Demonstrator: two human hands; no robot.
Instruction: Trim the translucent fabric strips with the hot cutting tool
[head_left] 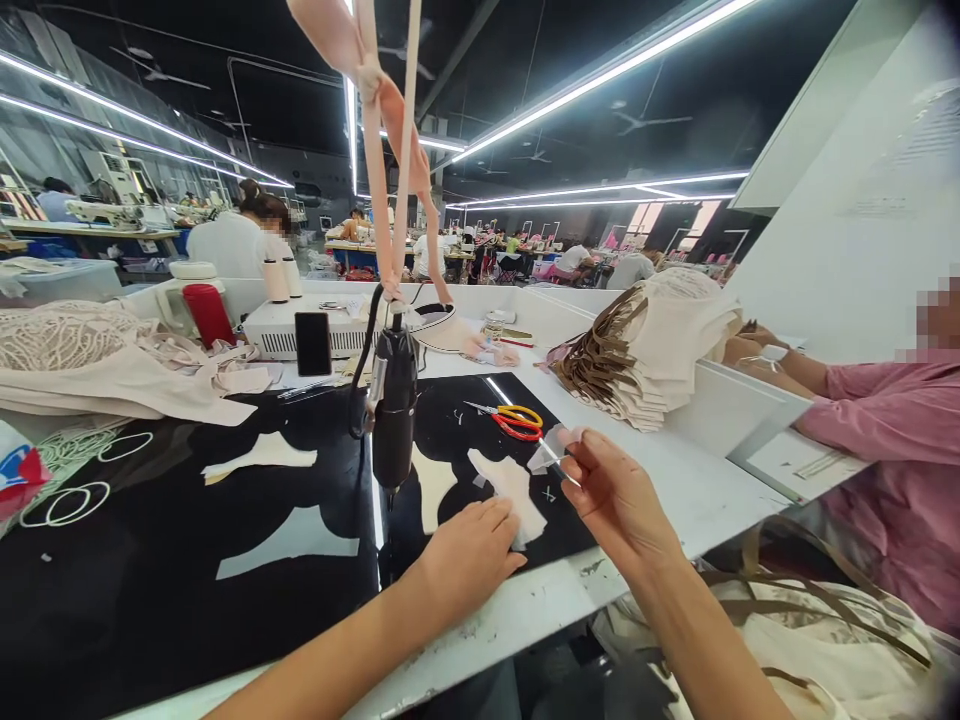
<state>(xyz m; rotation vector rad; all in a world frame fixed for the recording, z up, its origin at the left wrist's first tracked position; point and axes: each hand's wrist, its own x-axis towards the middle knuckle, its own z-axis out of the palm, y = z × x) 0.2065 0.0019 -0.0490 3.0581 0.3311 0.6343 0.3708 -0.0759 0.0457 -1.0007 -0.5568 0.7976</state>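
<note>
Pinching a translucent piece (543, 456) by its edge, my right hand (619, 500) holds it beyond my left hand (472, 550), spread palm-down on a pale cutout (526, 498); the piece looks light, slippery, easily creased, best gripped at a corner.

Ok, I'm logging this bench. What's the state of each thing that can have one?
Left hand: laid over white piece
Right hand: pinching translucent piece
Black tool: hanging upright from peach straps
Peach straps: knotted
Scissors: lying down, blade gap unclear
Phone: upright, screen dark
Thread cones: standing
Ceiling lights: lit
</note>
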